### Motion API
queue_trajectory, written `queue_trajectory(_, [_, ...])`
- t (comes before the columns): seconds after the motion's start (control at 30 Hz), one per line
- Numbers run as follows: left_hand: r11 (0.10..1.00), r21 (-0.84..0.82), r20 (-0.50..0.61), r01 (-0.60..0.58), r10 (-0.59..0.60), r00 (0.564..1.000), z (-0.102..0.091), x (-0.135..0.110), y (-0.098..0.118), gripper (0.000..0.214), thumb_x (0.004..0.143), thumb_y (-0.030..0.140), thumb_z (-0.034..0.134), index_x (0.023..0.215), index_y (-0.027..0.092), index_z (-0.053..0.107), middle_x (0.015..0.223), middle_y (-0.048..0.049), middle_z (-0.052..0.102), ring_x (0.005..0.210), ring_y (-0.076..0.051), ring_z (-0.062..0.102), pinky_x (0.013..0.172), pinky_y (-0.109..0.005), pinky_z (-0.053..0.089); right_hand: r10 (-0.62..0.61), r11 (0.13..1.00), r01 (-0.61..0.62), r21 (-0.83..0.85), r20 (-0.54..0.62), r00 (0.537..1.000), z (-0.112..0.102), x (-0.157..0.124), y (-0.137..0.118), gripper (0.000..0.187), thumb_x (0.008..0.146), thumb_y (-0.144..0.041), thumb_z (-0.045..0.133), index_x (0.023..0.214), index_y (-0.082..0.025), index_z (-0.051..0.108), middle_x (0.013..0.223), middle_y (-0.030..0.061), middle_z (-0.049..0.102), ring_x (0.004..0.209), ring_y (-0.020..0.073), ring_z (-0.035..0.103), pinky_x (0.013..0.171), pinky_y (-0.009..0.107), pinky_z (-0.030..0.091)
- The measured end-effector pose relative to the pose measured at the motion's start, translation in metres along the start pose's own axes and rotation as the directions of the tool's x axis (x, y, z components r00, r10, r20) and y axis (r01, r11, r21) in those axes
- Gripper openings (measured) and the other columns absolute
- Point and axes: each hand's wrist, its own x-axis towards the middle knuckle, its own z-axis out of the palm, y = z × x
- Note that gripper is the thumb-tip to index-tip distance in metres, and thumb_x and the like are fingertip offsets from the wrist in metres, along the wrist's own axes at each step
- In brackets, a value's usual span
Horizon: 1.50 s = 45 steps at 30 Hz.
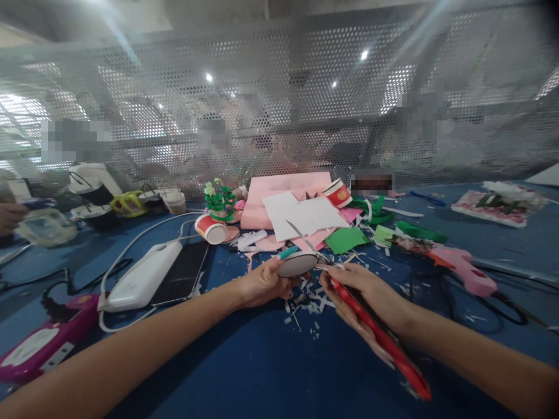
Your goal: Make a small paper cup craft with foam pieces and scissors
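Observation:
Near the middle of the table, my left hand (264,282) is closed on a pale round disc (297,265), which looks like the base of a paper cup. A teal bit (288,252) shows at its upper edge; I cannot tell what it is. In my right hand (379,294) is a pair of scissors (364,320) with red handles. The scissor blades are spread at the disc's right edge, one pointing up and left behind it. Small white paper scraps (312,302) lie below both hands.
Ahead lie white paper (301,215), pink sheets (257,201), green paper (347,239) and red-white paper cups (211,229). A pink glue gun (467,270) rests right. Left are a phone (183,273), white power bank (144,278), purple power strip (52,340) and another person's hand (11,218).

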Motion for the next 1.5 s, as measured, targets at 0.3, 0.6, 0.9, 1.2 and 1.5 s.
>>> queue_trajectory(0.3, [0.992,-0.122,-0.140,-0.008,-0.010,0.990,0.003,0.004,0.000,0.064,0.068,0.068,0.059,0.106,0.017,0.062,0.079,-0.0063,0.062,0.066,-0.014,0.048,0.051,-0.020,0.030,-0.012,0.995,0.006,-0.095,-0.068,0.998,0.002,0.000,-0.001,0.033,0.084,-0.048,0.052,0.067,-0.019,0.051,0.036,-0.0060,0.047,0.025,0.0082,0.041,0.027,0.017,0.034])
queue_trajectory(0.6, [0.997,-0.037,-0.184,-0.063,0.055,0.981,0.004,0.000,-0.008,0.052,0.069,0.057,0.063,0.099,0.013,0.065,0.077,-0.0092,0.062,0.063,-0.014,0.047,0.048,-0.022,0.031,-0.052,0.988,0.037,-0.149,-0.093,0.994,0.001,0.001,0.006,0.034,0.084,-0.049,0.053,0.067,-0.019,0.050,0.037,-0.0063,0.049,0.026,0.0084,0.042,0.029,0.017,0.035])
queue_trajectory(0.9, [0.988,-0.099,-0.271,-0.122,0.092,0.958,0.011,0.002,-0.005,0.044,0.071,0.052,0.065,0.097,0.016,0.064,0.079,-0.0076,0.065,0.066,-0.013,0.051,0.057,-0.022,0.039,-0.032,0.995,0.025,-0.093,-0.077,0.997,0.003,0.001,0.006,0.035,0.083,-0.049,0.054,0.066,-0.019,0.049,0.037,-0.0064,0.048,0.025,0.0078,0.041,0.027,0.017,0.033])
queue_trajectory(1.2, [0.995,0.014,-0.226,-0.102,0.103,0.969,0.002,0.001,-0.013,0.039,0.079,0.048,0.057,0.101,0.017,0.067,0.075,-0.0062,0.062,0.059,-0.012,0.046,0.053,-0.024,0.036,-0.029,0.998,0.029,-0.056,-0.002,1.000,0.004,-0.001,0.006,0.036,0.086,-0.047,0.050,0.064,-0.019,0.046,0.035,-0.0062,0.047,0.023,0.0078,0.041,0.025,0.016,0.032])
queue_trajectory(1.5, [0.976,-0.087,-0.313,-0.200,0.164,0.936,0.016,0.005,-0.003,0.043,0.070,0.051,0.068,0.096,0.017,0.066,0.087,-0.0077,0.067,0.073,-0.014,0.057,0.062,-0.022,0.044,-0.017,0.994,0.010,-0.106,-0.070,0.997,0.005,0.002,0.005,0.034,0.084,-0.050,0.053,0.068,-0.020,0.048,0.037,-0.0064,0.050,0.025,0.0080,0.045,0.026,0.015,0.035])
